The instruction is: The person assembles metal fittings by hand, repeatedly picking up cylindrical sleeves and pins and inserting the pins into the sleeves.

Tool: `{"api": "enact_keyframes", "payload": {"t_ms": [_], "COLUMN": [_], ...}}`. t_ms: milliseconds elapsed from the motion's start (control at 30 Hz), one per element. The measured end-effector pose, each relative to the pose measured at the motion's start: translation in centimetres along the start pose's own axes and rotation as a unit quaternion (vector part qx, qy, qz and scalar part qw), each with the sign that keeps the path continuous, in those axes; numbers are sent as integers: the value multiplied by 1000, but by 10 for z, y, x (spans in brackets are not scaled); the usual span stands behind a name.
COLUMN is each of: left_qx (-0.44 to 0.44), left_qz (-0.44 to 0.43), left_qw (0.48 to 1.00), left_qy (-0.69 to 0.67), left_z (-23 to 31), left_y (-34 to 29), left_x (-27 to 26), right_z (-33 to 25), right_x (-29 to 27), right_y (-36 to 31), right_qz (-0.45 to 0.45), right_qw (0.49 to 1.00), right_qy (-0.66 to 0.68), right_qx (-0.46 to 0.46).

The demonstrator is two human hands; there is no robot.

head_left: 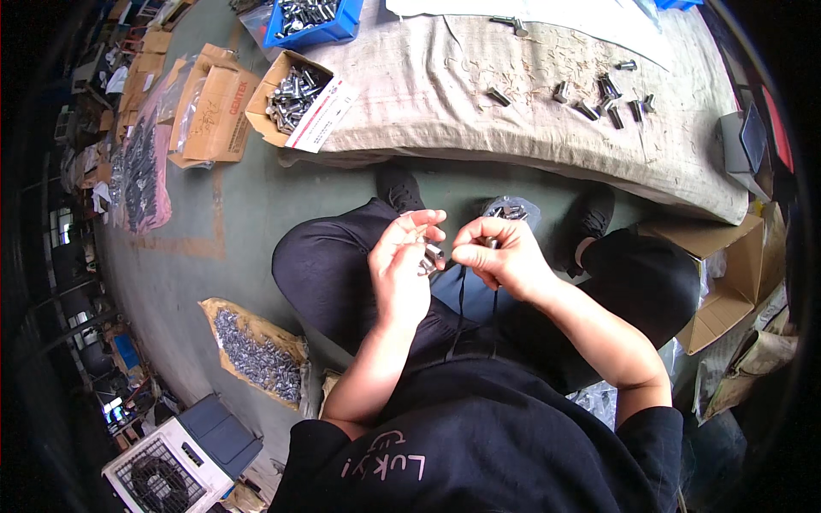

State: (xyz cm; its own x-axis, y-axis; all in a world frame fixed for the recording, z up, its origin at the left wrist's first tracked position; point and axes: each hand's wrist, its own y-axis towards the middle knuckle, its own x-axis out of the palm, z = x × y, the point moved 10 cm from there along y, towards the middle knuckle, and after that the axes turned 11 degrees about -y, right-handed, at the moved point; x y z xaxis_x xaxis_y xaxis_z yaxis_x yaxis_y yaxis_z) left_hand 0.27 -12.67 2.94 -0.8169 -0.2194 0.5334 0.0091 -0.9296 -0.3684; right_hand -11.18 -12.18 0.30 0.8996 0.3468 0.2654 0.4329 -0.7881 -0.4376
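My left hand is raised above my lap, fingers curled around a few short silver bolts. To its right, my right hand pinches another small metal piece, apparently a bolt, between thumb and fingers. Much of that piece is hidden by the fingers. Just beyond my right hand, a clear plastic bag on the floor holds more metal pieces. Past my feet, several loose bolts lie scattered on the cloth-covered table.
An open cardboard box full of bolts sits at the table's left corner, with a blue bin behind it. Small metal parts fill a flattened carton on the floor at left. An air cooler stands lower left, a cardboard box at right.
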Motion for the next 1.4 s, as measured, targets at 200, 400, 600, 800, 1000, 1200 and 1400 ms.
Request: {"api": "enact_keyframes", "payload": {"t_ms": [200,400,600,800,1000,1200,1400], "left_qx": [49,2,-19,-21,2,-44,-184], "left_qz": [-13,28,-11,5,-29,-44,-2], "left_qw": [993,999,994,994,990,995,962], "left_qy": [106,46,108,108,141,73,-204], "left_z": [2,3,0,-1,2,-9,-36], "left_y": [-3,5,3,5,6,17,37], "left_x": [8,-6,2,1,7,11,4], "right_z": [-10,-2,-8,-11,-2,3,3], "right_x": [-3,-17,-24,-26,-28,-29,-28], "right_y": [-5,-2,-3,-4,1,10,19], "right_qz": [59,64,99,104,89,41,11], "right_qw": [987,996,990,990,987,961,935], "right_qy": [-140,57,73,51,120,273,352], "right_qx": [-46,-29,-76,-86,-57,-3,45]}}
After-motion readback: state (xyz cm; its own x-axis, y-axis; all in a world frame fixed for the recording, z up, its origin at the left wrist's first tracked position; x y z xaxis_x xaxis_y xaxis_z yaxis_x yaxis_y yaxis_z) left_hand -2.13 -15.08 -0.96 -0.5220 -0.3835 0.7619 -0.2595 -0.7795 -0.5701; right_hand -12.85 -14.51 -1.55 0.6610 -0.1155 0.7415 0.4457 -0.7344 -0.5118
